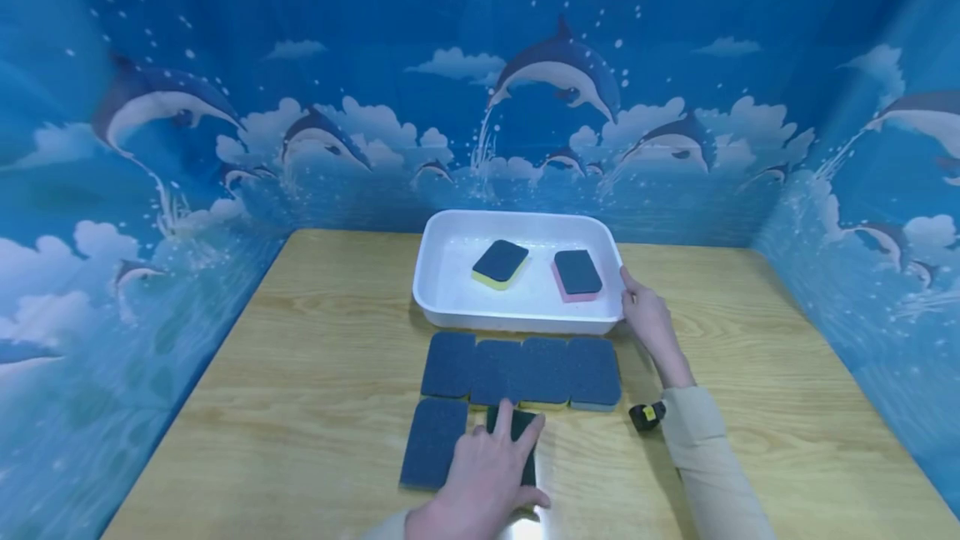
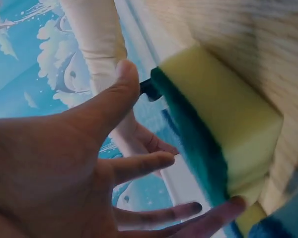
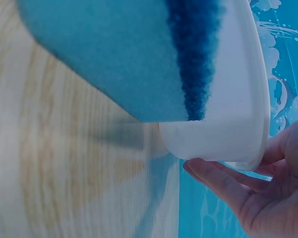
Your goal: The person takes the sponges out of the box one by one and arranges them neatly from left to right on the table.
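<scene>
The work looks partway, though its direction cannot be told. Inside the white basin point(image 1: 517, 323) lie a yellow scouring sponge point(image 1: 500, 263) and a pink scouring sponge point(image 1: 577, 275). Before the basin sit five dark-topped sponges point(image 1: 448, 365) and a green-topped yellow sponge point(image 2: 223, 114). The left grip point(image 1: 487, 469), fingers spread, is over that last one, apparently unclosed; the right grip point(image 1: 648, 315) holds the basin's right rim.

Camera log: three feeds

Head: I look forward and down, wide over the wooden table point(image 1: 262, 390). Left wrist: rolled sideways, close on a yellow-green sponge point(image 2: 223, 99). Right wrist: also rolled, close on a blue sponge point(image 3: 109, 54); shares the white tray point(image 3: 233, 109) with head.
</scene>
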`<state>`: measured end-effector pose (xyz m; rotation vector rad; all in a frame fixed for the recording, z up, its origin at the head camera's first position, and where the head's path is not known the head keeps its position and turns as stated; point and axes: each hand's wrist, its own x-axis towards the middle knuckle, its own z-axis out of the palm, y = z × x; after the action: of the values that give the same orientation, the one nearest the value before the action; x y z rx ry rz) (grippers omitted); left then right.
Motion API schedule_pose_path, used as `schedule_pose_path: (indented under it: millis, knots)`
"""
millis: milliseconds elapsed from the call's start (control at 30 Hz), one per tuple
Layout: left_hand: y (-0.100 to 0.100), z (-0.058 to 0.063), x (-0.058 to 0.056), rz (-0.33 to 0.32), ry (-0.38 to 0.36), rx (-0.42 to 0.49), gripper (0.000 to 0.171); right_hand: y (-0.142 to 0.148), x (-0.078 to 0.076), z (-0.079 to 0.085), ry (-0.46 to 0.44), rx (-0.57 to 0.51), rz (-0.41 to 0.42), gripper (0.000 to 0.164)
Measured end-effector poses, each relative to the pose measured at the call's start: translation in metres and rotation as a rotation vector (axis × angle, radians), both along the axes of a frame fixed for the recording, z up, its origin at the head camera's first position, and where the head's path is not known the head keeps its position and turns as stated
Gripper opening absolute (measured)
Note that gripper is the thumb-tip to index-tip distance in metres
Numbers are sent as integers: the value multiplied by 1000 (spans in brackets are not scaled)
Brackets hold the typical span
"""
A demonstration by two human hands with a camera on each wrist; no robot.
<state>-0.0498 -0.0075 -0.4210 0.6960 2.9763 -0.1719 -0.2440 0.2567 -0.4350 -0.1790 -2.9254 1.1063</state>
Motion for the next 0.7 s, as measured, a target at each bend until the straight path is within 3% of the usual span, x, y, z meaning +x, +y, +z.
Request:
schedule_pose_path:
  millis: [67, 133, 233, 300, 433, 700]
  knots:
    - [-5, 3, -1, -68, 7, 5, 89, 0, 0, 0, 1, 3, 0, 51]
    - [-10, 4, -3, -188, 13, 29, 83, -1, 0, 1, -2, 6, -6, 51]
    - [-18, 3, -6, -363, -13, 83, 65, -1, 0, 1, -10, 3, -10, 51]
    - [-20, 0, -7, -419, -45, 123, 51, -1, 1, 2, -11, 3, -9, 51]
    - [-22, -5, -6, -398, -70, 168, 38, -2, 1, 1, -18, 4, -6, 51]
    - [-28, -5, -4, -379, -37, 144, 39, 0, 0, 0, -15, -3, -8, 51]
